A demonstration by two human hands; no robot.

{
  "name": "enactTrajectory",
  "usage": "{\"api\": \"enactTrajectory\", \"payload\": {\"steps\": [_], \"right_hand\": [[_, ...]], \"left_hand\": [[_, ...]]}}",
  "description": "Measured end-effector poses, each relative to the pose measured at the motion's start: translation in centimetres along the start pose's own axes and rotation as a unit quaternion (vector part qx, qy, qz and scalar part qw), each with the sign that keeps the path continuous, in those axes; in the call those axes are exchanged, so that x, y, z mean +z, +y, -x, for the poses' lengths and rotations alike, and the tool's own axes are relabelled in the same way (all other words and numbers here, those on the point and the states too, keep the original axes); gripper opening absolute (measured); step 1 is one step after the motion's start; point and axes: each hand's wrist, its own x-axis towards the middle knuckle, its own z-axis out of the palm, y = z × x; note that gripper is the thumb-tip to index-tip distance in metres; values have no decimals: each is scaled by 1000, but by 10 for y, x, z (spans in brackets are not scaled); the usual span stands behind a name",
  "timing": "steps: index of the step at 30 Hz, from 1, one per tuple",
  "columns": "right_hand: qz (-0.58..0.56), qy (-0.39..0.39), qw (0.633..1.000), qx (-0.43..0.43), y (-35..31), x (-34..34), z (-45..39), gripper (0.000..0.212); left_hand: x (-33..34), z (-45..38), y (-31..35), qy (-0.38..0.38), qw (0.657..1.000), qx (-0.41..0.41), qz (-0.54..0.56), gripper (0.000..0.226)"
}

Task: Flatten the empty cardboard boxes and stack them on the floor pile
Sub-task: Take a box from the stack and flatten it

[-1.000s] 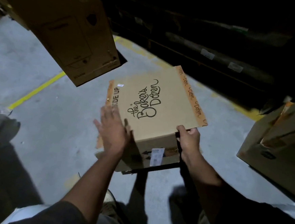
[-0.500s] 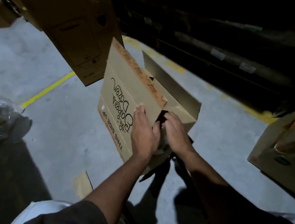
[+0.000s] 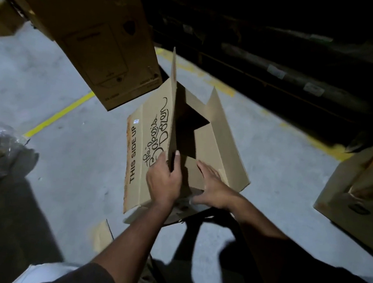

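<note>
At the bottom of the frame two bare forearms reach up from dark sleeves toward the middle; the left hand point(image 3: 163, 179) grips the near edge of an upright panel of the printed cardboard box point(image 3: 150, 138), fingers on the lettered outer face and thumb hooked over the edge to the inside; the right hand point(image 3: 212, 185) lies flat with straight fingers spread on a small inner flap, pressing it, gripping nothing. The box sits at the centre of the frame, held above the floor, opened out with its hollow showing; it is smooth tan corrugated board, matte, with "THIS SIDE UP" in block capitals and a looping black script logo on the left face, an orange-printed strip down its left edge, and a long plain flap slanting off to the right. Beneath lies the grey concrete floor point(image 3: 68, 154), rough and mottled, crossed by a yellow painted line point(image 3: 58, 115) at left. A crumpled clear plastic bag point(image 3: 0, 146) sits at the left edge; a brown carton point(image 3: 355, 190) stands at the right edge. A large tall cardboard box point(image 3: 95, 36), faintly printed, fills the upper left; behind, across the top, dark long rolls point(image 3: 286, 82) with pale labels lie in shadow.
</note>
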Motion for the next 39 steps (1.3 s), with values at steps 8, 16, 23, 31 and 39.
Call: {"api": "enactTrajectory", "payload": {"steps": [8, 16, 23, 31, 39], "right_hand": [[-9, -39, 998, 43, -39, -10, -42, 84], [56, 67, 996, -22, -37, -29, -13, 76], [37, 120, 992, -7, -6, -3, 48, 15], [-43, 273, 950, 145, 42, 6, 42, 14], [-160, 341, 896, 234, 63, 0, 7, 12]], "left_hand": [[-4, 13, -17, -66, 995, 68, -24, 37], [2, 3, -16, -134, 990, 27, -27, 47], [33, -30, -28, -341, 939, -13, -44, 75], [59, 12, -55, -445, 879, 69, -157, 100], [96, 23, -87, -467, 861, 76, -184, 85]]}}
